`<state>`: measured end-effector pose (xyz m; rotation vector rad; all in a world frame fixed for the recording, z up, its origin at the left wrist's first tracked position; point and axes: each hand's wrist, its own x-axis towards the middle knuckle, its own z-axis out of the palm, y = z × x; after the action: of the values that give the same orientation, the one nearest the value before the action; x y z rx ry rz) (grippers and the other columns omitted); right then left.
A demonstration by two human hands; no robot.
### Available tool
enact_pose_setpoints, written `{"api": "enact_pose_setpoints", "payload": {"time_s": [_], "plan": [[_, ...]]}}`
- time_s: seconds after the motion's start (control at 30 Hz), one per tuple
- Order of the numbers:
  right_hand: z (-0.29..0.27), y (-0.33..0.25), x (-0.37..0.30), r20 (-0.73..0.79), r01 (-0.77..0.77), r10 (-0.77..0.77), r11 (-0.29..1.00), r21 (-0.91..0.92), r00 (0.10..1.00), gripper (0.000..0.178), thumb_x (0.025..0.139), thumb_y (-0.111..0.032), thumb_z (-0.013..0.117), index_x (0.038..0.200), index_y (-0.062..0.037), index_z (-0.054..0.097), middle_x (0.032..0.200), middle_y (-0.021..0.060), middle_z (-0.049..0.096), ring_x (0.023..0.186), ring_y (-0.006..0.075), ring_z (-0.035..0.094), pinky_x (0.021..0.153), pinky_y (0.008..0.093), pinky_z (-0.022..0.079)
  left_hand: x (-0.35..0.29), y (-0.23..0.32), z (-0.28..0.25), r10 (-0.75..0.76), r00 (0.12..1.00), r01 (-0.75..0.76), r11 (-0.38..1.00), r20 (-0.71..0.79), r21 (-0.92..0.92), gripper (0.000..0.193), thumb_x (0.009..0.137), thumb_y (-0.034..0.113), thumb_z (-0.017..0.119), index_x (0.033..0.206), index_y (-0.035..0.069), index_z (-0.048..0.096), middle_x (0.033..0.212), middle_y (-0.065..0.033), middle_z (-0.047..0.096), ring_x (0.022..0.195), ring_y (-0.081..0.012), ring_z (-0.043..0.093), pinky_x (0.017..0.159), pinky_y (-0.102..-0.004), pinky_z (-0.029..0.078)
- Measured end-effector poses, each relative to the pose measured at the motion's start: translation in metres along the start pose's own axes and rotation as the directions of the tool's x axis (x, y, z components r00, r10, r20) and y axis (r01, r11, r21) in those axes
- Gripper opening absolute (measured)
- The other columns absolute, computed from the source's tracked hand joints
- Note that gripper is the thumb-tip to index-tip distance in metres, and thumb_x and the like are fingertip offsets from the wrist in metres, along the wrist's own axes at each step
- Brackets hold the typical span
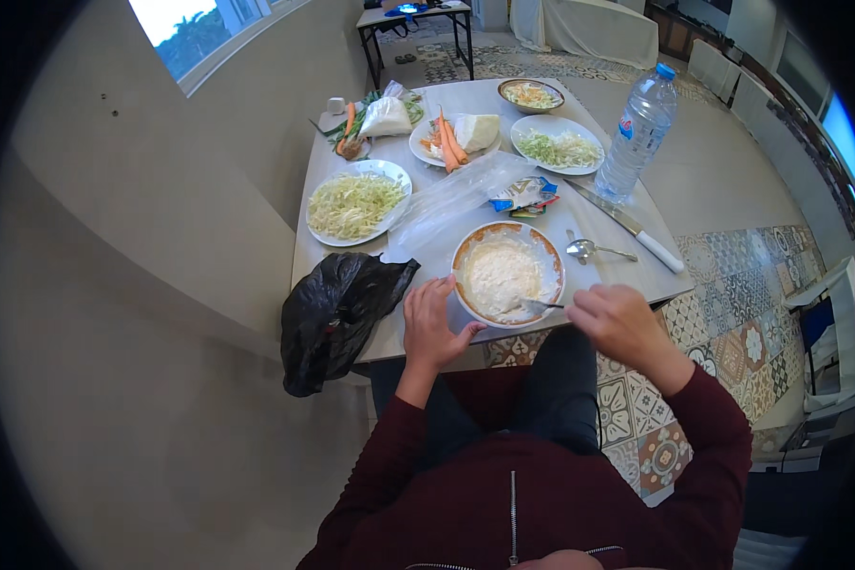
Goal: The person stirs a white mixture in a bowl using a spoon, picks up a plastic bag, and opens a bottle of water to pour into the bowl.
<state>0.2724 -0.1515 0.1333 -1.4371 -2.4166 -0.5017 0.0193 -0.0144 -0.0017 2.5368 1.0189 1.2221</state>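
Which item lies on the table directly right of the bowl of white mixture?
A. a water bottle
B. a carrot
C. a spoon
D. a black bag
C: a metal spoon lies just right of the bowl, with a knife beyond it.

Grey table (627,271) carries bowl (507,274), plates (356,203), bottle (638,133), knife (627,226), spoon (594,250), black bag (337,313)

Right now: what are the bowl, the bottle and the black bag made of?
Bowl: glazed ceramic by its look, glossy white with a brown rim. Bottle: clear plastic, see-through with a blue cap. Black bag: thin plastic film, crumpled, with shiny creases. Utensil in the right hand: probably metal.
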Motion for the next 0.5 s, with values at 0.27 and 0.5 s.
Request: {"api": "enact_pose_setpoints", "payload": {"time_s": [0.27, 0.5], "plan": [[-0.019, 0.018, 0.012, -0.006, -0.334, 0.340, 0.926, 0.175, 0.940, 0.005, 0.081, -0.012, 0.064, 0.079, -0.0107, 0.060, 0.069, 0.0069, 0.058, 0.064, 0.0279, 0.060, 0.055, 0.0382, 0.046, -0.001, 0.002, 0.000, -0.009, 1.000, 0.009, 1.000, 0.008, -0.004, 0.083, 0.072, 0.060, 0.072, 0.130, 0.004, 0.050, 0.121, -0.0158, 0.058, 0.118, -0.0353, 0.051, 0.105, -0.0498, 0.032], [-0.019, 0.033, 0.004, 0.185, -0.447, 0.407, 0.812, 0.374, 0.894, 0.006, 0.083, -0.009, 0.068, 0.087, -0.0058, 0.064, 0.062, 0.0111, 0.059, 0.055, 0.0236, 0.058, 0.053, 0.0330, 0.044, 0.000, 0.000, 0.000, -0.008, 1.000, 0.008, 1.000, 0.012, -0.029, 0.083, 0.073, 0.061, 0.070, 0.130, 0.004, 0.050, 0.121, -0.0157, 0.058, 0.118, -0.0350, 0.051, 0.105, -0.0499, 0.032]]}}
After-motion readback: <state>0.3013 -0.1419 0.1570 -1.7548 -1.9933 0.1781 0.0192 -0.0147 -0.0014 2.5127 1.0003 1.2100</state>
